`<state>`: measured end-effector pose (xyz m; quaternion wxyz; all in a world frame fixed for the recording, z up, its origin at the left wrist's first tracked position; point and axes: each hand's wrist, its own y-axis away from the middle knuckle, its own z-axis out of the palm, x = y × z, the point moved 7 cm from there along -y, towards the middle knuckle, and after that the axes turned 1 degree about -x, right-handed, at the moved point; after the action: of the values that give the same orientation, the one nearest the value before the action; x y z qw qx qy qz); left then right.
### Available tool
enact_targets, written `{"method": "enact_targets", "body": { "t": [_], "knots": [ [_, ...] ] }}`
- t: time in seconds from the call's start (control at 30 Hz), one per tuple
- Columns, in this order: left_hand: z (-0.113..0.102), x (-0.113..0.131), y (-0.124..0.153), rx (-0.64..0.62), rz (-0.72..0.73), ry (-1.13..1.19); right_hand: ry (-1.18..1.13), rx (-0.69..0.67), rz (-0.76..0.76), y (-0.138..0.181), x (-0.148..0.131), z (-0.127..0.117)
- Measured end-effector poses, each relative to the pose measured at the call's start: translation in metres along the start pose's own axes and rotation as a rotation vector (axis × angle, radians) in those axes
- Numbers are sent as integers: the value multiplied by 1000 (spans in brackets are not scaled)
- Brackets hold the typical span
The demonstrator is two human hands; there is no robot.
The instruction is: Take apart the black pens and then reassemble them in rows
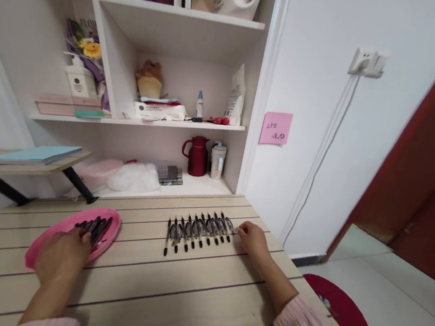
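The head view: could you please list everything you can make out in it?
Table: one, pale, foreground
Row of pens: several, black and clear, on table
Dish: one, pink, table's left
Dish pens: several, black, in dish
Shelving: one, white, back, holding other items
Jug: one, dark red, lower shelf
Tumbler: one, whitish, beside jug
Plush: one, brown, middle shelf
Stack: one, light-blue-topped, left ledge
Note: one, pink, wall
Cable: one, grey, below socket
Stool: one, red, right
Left hand: one, pink-sleeved, at dish pens
Right hand: one, pink-sleeved, at row's end
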<state>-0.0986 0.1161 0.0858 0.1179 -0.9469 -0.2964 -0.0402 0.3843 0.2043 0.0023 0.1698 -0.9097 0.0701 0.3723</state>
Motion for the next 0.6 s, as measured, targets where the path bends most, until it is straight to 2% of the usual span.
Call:
{"method": "enact_targets", "body": {
  "t": [0.1,0.17,0.23,0.37,0.5,0.6],
  "knots": [
    [-11,25,9,215,154,2,80,-8,14,0,-2,-2],
    [-13,51,23,335,344,69,125,-22,22,1,-3,-1],
    [-10,79,42,383,535,157,167,-38,27,2,-6,-1],
    [10,127,83,262,791,320,243,-77,26,7,-16,2],
    [28,160,119,94,925,388,318,-123,12,17,-28,11],
    [36,172,136,6,984,436,358,-132,17,22,-34,18]
  ]
}}
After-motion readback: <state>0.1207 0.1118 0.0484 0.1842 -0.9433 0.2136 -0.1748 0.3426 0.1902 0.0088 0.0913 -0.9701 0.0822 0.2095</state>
